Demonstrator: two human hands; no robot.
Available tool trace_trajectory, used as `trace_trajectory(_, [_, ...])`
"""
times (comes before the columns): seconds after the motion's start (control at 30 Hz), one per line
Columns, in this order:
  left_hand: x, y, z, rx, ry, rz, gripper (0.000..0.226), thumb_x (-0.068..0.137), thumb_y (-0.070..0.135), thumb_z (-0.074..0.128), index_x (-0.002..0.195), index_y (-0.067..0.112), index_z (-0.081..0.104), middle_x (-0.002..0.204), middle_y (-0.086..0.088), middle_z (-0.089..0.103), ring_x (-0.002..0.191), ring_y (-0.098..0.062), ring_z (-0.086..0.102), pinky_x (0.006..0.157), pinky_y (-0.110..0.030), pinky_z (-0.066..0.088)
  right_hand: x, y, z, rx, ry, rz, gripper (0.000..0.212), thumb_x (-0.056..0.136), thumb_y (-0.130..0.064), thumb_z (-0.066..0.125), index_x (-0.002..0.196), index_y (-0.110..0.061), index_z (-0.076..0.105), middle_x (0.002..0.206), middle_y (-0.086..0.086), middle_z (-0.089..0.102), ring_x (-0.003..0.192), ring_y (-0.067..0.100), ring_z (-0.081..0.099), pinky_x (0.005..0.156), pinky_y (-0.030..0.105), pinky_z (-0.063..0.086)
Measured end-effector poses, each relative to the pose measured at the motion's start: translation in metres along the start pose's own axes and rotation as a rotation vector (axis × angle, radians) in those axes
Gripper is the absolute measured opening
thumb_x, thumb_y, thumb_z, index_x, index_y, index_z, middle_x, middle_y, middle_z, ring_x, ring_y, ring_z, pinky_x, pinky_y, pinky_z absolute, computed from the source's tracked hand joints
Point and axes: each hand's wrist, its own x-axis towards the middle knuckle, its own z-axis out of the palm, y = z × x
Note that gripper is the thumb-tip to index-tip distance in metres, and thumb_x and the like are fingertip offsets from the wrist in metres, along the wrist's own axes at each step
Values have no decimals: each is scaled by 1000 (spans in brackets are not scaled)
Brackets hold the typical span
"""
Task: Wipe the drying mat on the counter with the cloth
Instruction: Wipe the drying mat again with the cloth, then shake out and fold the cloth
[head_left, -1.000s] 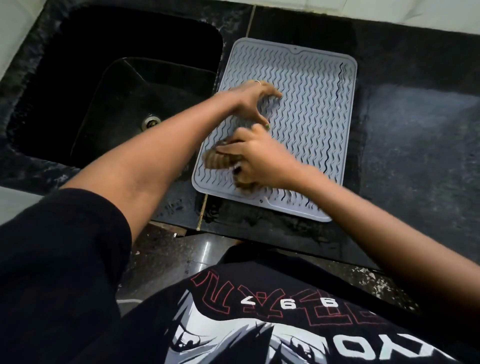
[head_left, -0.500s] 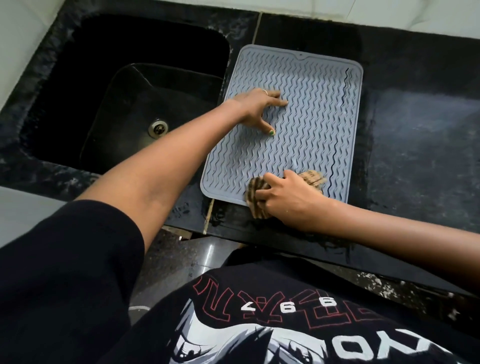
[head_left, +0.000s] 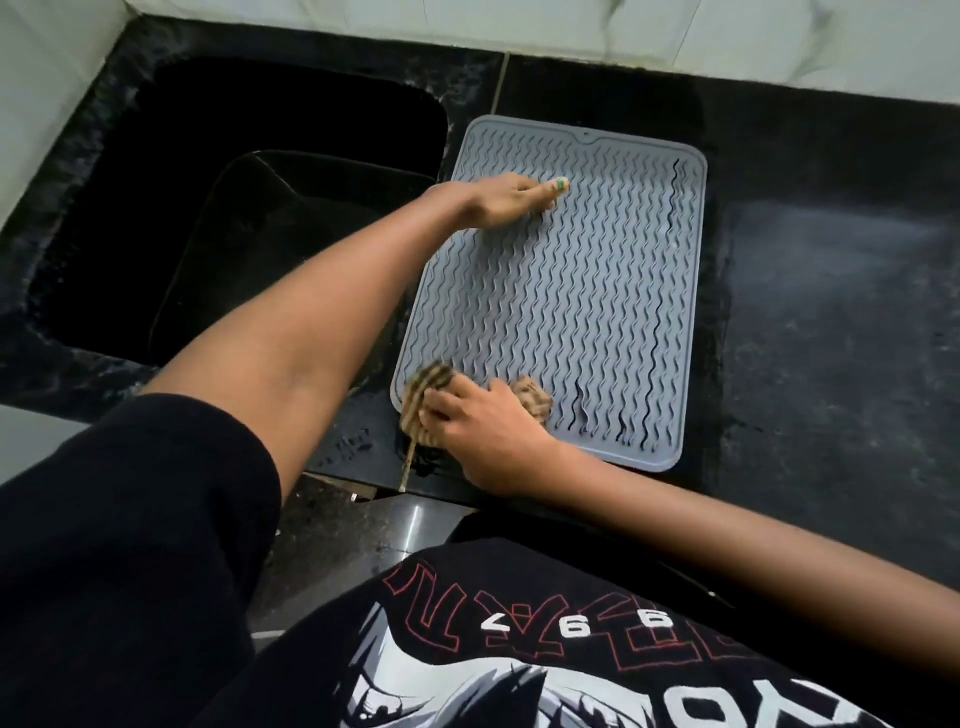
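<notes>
The drying mat (head_left: 587, 291) looks like matt grey rubber or silicone, its face moulded in raised wavy ridges with a smooth flat rim. The cloth (head_left: 431, 400) is a soft, crumpled woven fabric in brown and tan stripes. The surface (head_left: 831, 312) is dark polished stone, mottled with pale flecks, with a duller, hazy sheen to the right of the mat and a wet gloss along its near edge. The sink (head_left: 249, 218) is black and smooth, faintly glossy. The far wall (head_left: 675, 36) is pale, smooth tile.
</notes>
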Motion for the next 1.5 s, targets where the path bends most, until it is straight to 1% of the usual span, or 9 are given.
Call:
trace_trajectory(0.17, [5,6,-9,-39,-35,-7,81,94,67,10,144,12,41,150,-6,42,140,-20,36,120,-44,19,24,42,-34,388,32,132,41,80,-7,48,114,-25,62,115,4,63,106,25,56,78,42,54])
trace_trajectory(0.27, [7,12,-15,-82,-34,-9,82,93,68,10,140,12,46,144,-12,49,133,-25,43,113,-40,24,65,72,-48,260,267,295,43,83,-8,48,126,-17,52,130,9,53,114,30,45,82,47,49])
trace_trajectory(0.37, [10,15,-17,-96,-33,-14,80,94,67,13,141,11,45,140,-13,52,129,-26,47,107,-35,28,89,69,-39,116,111,396,36,86,-8,45,122,-8,46,126,15,47,115,31,42,85,47,45])
trace_trajectory(0.8, [8,16,-8,-97,23,-9,77,95,64,20,137,7,49,142,-11,51,127,-23,49,112,-38,33,13,-17,-5,211,-4,38,29,85,-10,46,111,-4,59,116,15,52,106,31,47,71,47,51])
trace_trajectory(0.9, [4,16,-5,9,71,26,72,95,63,23,133,10,54,139,-9,54,126,-24,51,112,-43,35,12,3,-12,470,-105,97,31,83,-8,47,111,-9,62,117,8,59,104,24,55,81,39,52])
trace_trajectory(1.0, [1,12,-5,65,133,60,53,98,51,37,116,9,63,118,-7,62,107,-20,57,94,-34,44,3,43,-32,1095,-239,229,25,79,1,45,94,-3,65,90,6,63,74,14,57,70,25,47])
trace_trajectory(1.23, [-29,24,-1,-499,404,128,38,101,32,42,111,6,67,105,-6,67,84,-11,61,70,-21,50,-40,117,-73,1765,387,478,25,83,-11,47,94,-13,69,89,5,74,81,20,66,73,30,53])
trace_trajectory(1.37, [-56,38,-2,-626,88,-35,66,91,70,24,104,19,65,90,1,71,78,-16,69,88,-41,49,-48,140,-106,1815,713,384,43,96,-36,37,119,-8,60,112,8,68,99,22,65,86,34,52])
trace_trajectory(1.5, [-64,57,-4,-786,-94,78,85,82,82,19,118,18,61,119,-11,67,107,-22,62,97,-45,47,-46,143,-129,1646,739,261,49,99,-46,24,125,-20,56,121,0,66,111,14,61,88,26,52])
